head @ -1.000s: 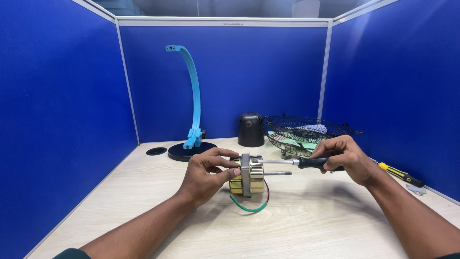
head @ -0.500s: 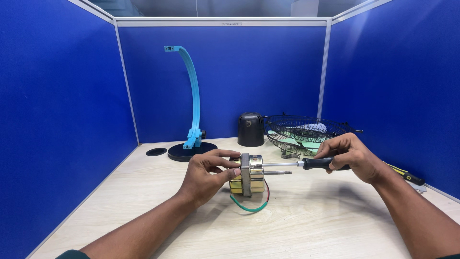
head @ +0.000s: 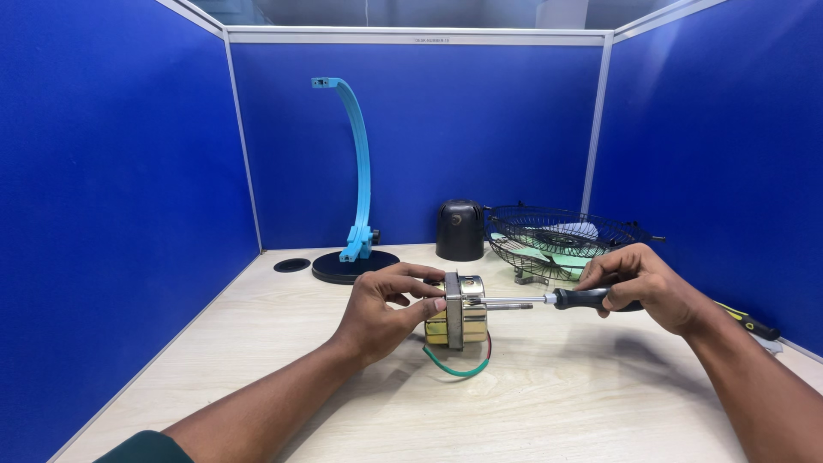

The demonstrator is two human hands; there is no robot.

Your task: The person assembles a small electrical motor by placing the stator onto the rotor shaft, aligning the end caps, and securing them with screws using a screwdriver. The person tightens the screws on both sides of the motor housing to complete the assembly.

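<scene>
A person sits at a pale wooden worktop (head: 600, 411) enclosed by blue partition walls, seen from a head-worn camera looking down at both bare hands.

The left hand (head: 381, 309) grips a small electric fan motor (head: 461, 310), a brass-coloured block with a silver metal plate and a shaft pointing right. The motor rests on the worktop near its centre, and the fingers are wrapped over its top and left side, holding it fast. A green and a red wire (head: 459, 364) loop out from beneath it.

The right hand (head: 645, 287) is closed around the black handle of a screwdriver (head: 549, 300), held level, its tip against the motor's plate just beside the shaft.

Doing this well seems to call for keeping the screwdriver in line with the screw, pressing inward while turning, and bracing the motor firmly so it does not twist or slide. Keeping the wires out from under the block would likely help it sit flat.

Behind the hands lie a black wire fan guard (head: 561, 236) with pale fan blades inside, a black domed cap (head: 460, 230), and a curved light-blue arm on a round black base (head: 353, 266). A second yellow-and-black tool (head: 754, 326) lies at the far right.
</scene>
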